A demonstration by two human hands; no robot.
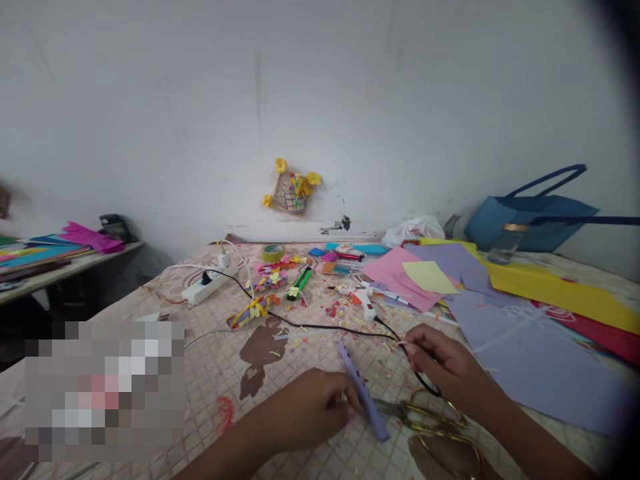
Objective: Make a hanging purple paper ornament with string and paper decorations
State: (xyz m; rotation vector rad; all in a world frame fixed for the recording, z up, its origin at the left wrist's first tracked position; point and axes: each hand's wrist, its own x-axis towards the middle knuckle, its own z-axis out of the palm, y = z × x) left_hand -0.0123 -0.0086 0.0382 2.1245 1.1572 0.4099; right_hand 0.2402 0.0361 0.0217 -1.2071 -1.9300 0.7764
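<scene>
My left hand (320,405) is closed at the side of a folded purple paper strip (367,400), its fingertips against the strip's edge. The strip stands slantwise, with small dark marks along it. My right hand (443,360) pinches a thin whitish strip (402,343), too small to make out fully, just above a black cord. Between my hands lie scissors with gold handles (443,417), their blades partly hidden behind the purple strip. Farther back is a white glue gun (367,305) with a red switch, joined to the black cord (330,327).
A white power strip (210,283) with plugs sits back left. Beyond my hands are a green cutter (300,283), a roll of tape (273,253), paper scraps and a decorated purple-yellow piece (253,311). Coloured sheets (525,353), a glass jar (507,243) and a blue bag (530,220) occupy the right.
</scene>
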